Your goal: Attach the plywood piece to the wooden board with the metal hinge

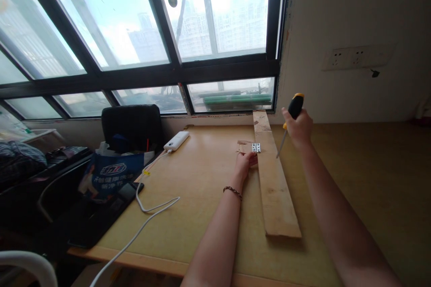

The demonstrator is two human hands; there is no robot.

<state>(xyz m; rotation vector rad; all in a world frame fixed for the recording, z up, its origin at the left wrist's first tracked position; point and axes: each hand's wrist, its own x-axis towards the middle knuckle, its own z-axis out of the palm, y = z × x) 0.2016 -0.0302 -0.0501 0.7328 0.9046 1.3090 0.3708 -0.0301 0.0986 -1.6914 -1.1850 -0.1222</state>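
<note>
My right hand (299,125) is closed round the black and yellow handle of a screwdriver (295,106). Its shaft slants down, with the tip over the right side of a long wooden plank (274,188); whether the tip touches the wood I cannot tell. At the plank's left edge, a small wooden block (245,145) meets it, and a silver metal hinge (256,147) lies across the joint. Just below the hinge, my left hand (246,163) has its fingers curled against the block's near side. Its fingertips are partly hidden.
Left on the table (202,197) lies a white power bank (177,141) with a white cable (158,208) trailing over the front edge. A blue bag (112,168) and a black chair (133,128) stand beyond the left edge. Windows and a wall socket (357,57) are behind.
</note>
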